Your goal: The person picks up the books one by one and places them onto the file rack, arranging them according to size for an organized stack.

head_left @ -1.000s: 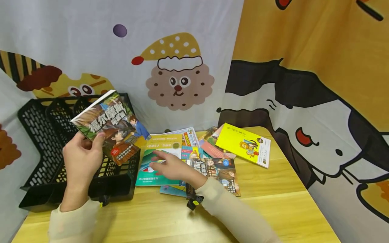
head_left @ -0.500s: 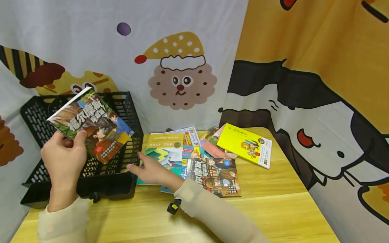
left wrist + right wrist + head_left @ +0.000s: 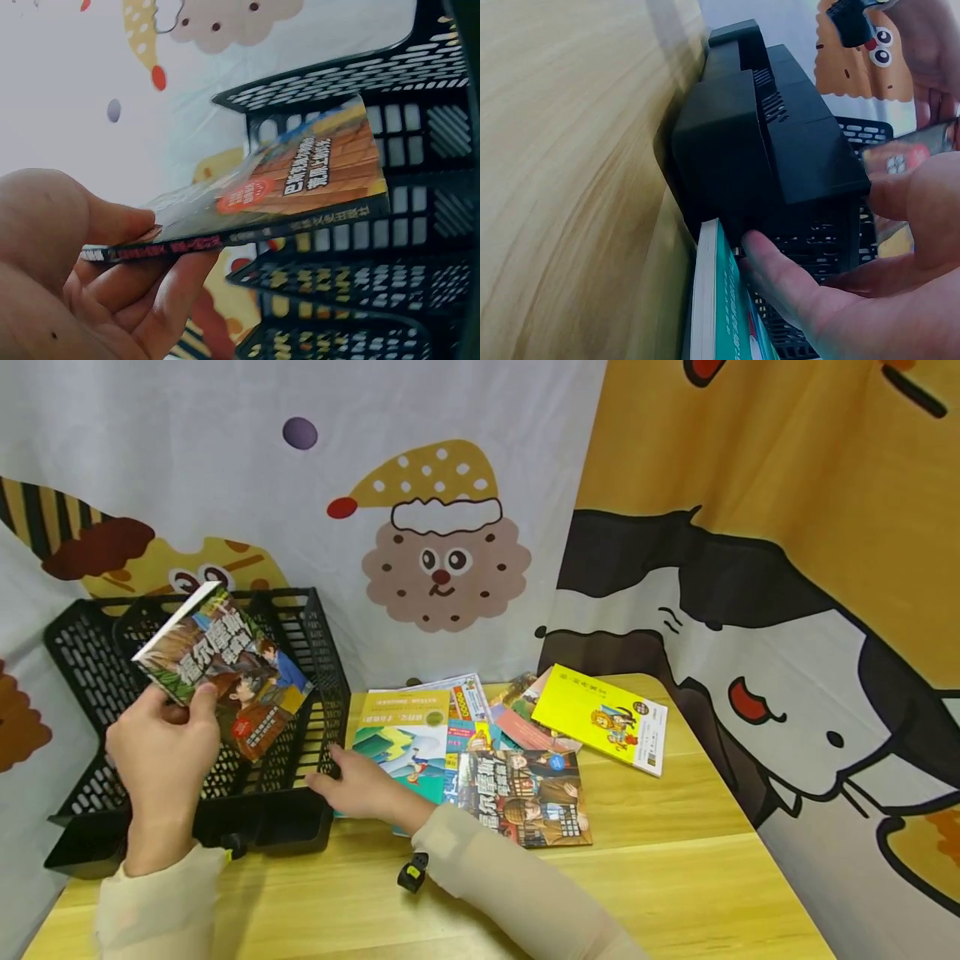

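Observation:
My left hand grips a paperback book by its lower left part, thumb on the illustrated cover and fingers beneath. The book is tilted above the black file rack, apart from its floor as far as I can see. In the left wrist view the book's dark spine faces the camera, with the slotted dividers beyond. My right hand holds the rack's right side near the front corner. In the right wrist view its thumb lies by the front panel and its fingertips rest against the outer side wall.
Right of the rack lies a pile of books, with a green one beside the rack wall. A dark-covered comic-style book and a yellow book lie farther right on the wooden table. A printed curtain hangs behind.
My left hand has carried the paperback leftward over the rack, then slightly back right. The right hand has moved left from over the books to the rack's right side.

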`<action>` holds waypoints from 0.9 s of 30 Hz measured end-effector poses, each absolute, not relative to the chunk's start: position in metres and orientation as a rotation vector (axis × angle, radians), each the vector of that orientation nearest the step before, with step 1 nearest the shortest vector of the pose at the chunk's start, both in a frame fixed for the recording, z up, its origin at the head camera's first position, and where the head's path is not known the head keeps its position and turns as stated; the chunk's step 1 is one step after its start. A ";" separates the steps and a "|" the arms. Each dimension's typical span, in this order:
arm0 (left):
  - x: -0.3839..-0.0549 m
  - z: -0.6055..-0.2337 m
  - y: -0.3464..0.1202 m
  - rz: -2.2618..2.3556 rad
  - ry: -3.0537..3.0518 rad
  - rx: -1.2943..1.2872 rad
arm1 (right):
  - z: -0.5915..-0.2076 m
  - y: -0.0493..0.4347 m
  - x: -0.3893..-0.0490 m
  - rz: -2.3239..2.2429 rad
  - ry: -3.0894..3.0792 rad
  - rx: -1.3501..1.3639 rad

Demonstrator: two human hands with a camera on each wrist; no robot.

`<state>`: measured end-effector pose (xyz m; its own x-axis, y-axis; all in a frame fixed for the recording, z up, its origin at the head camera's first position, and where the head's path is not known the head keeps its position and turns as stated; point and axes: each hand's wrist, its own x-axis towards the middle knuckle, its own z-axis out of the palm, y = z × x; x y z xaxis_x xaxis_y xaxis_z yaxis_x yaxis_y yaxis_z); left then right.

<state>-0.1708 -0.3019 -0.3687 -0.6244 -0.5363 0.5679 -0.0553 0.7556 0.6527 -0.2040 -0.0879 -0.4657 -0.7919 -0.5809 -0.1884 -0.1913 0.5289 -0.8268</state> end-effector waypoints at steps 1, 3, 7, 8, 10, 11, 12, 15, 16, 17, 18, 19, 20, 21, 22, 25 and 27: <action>-0.174 -0.372 -0.300 -0.752 -2.161 0.421 | -0.465 -0.089 -0.204 -1.176 2.325 -0.623; -0.180 -0.379 -0.295 -0.734 -2.177 0.365 | -0.465 -0.091 -0.205 -1.167 2.331 -0.608; -0.191 -0.394 -0.282 -0.735 -2.196 0.262 | -0.464 -0.093 -0.207 -1.149 2.349 -0.584; -0.193 -0.397 -0.279 -0.740 -2.197 0.234 | -0.464 -0.094 -0.207 -1.143 2.355 -0.582; -0.197 -0.401 -0.274 -0.743 -2.205 0.198 | -0.465 -0.095 -0.208 -1.130 2.370 -0.584; -0.199 -0.402 -0.272 -0.740 -2.205 0.181 | -0.465 -0.095 -0.208 -1.129 2.374 -0.586; -0.200 -0.403 -0.270 -0.741 -2.203 0.166 | -0.465 -0.095 -0.209 -1.130 2.376 -0.587; -0.200 -0.403 -0.267 -0.739 -2.201 0.140 | -0.465 -0.094 -0.210 -1.131 2.383 -0.591; -0.200 -0.402 -0.266 -0.736 -2.201 0.134 | -0.465 -0.094 -0.210 -1.134 2.382 -0.592; -0.199 -0.401 -0.265 -0.734 -2.201 0.127 | -0.465 -0.094 -0.211 -1.137 2.385 -0.594; -0.198 -0.400 -0.265 -0.730 -2.204 0.122 | -0.465 -0.094 -0.210 -1.136 2.388 -0.597; -0.198 -0.400 -0.265 -0.720 -2.211 0.117 | -0.465 -0.094 -0.210 -1.135 2.389 -0.601; -0.197 -0.399 -0.264 -0.711 -2.218 0.115 | -0.465 -0.093 -0.210 -1.137 2.387 -0.606; -0.197 -0.399 -0.264 -0.700 -2.227 0.110 | -0.465 -0.093 -0.210 -1.144 2.385 -0.609; -0.197 -0.399 -0.264 -0.690 -2.233 0.103 | -0.465 -0.093 -0.210 -1.145 2.383 -0.611; -0.198 -0.403 -0.263 -0.668 -2.252 0.080 | -0.465 -0.092 -0.210 -1.155 2.375 -0.617; -0.200 -0.406 -0.262 -0.673 -2.260 0.078 | -0.465 -0.093 -0.210 -1.157 2.375 -0.621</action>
